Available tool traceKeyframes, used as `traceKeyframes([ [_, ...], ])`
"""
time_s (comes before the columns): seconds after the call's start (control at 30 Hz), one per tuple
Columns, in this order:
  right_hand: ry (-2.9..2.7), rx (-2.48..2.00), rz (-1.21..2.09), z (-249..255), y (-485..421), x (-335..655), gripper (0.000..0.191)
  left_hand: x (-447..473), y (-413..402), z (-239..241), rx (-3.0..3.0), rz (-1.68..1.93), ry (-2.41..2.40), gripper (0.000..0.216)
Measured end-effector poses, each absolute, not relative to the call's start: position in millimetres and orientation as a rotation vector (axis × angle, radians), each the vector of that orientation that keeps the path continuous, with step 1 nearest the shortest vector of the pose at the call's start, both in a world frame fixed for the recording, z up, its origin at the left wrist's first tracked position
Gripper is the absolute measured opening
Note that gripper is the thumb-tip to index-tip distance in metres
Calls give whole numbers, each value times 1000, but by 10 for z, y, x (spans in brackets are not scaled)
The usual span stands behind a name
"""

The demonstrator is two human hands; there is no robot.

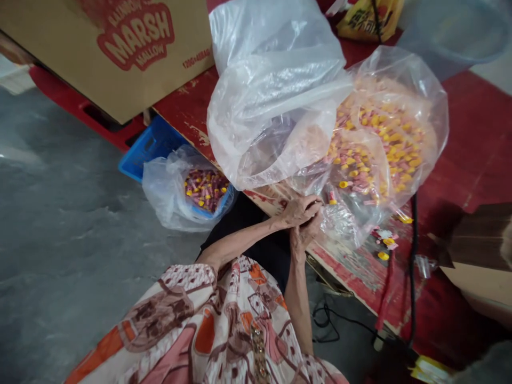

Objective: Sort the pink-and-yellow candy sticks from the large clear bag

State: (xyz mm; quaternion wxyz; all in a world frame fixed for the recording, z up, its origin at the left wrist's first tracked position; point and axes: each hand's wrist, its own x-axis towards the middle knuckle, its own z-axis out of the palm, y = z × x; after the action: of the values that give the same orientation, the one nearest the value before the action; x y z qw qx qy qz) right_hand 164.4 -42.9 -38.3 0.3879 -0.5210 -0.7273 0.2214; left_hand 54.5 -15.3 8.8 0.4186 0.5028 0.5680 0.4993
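Observation:
My left hand (296, 209) and my right hand (306, 233) are pressed together at the edge of the red table (472, 154), fingers curled closed. Their fingertips touch the crumpled lower edge of a large clear plastic bag (394, 133) full of small pink and yellow wrapped candies. What they pinch is hidden by the fingers. One pink and yellow candy (331, 197) lies just beyond the fingertips. A second, mostly empty clear bag (272, 90) billows up beside the full one.
A blue crate (150, 146) lined with a plastic bag holds more candies (206, 188) on the grey floor to the left. A marshmallow carton (120, 48) sits above it. Loose candies (386, 242), a black cable (413, 256) and a cardboard flap (476, 240) lie to the right.

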Motion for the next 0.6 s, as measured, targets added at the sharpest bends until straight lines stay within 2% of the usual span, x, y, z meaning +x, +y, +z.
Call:
traceKeyframes([
  [0.1,-1845,-1326,494,-361,-436,1638,83,564,-164,54,1365,1233,1393,29],
  [0.27,-1982,-1337,577,-348,-413,1655,91,537,-166,30,1346,1209,1429,30],
  [0.47,-1916,-1422,469,-340,-434,1602,65,545,-208,-1,1453,1289,1324,34],
  [0.6,-1930,-1439,570,-322,-418,1598,69,510,-168,-53,1427,1195,1402,32],
])
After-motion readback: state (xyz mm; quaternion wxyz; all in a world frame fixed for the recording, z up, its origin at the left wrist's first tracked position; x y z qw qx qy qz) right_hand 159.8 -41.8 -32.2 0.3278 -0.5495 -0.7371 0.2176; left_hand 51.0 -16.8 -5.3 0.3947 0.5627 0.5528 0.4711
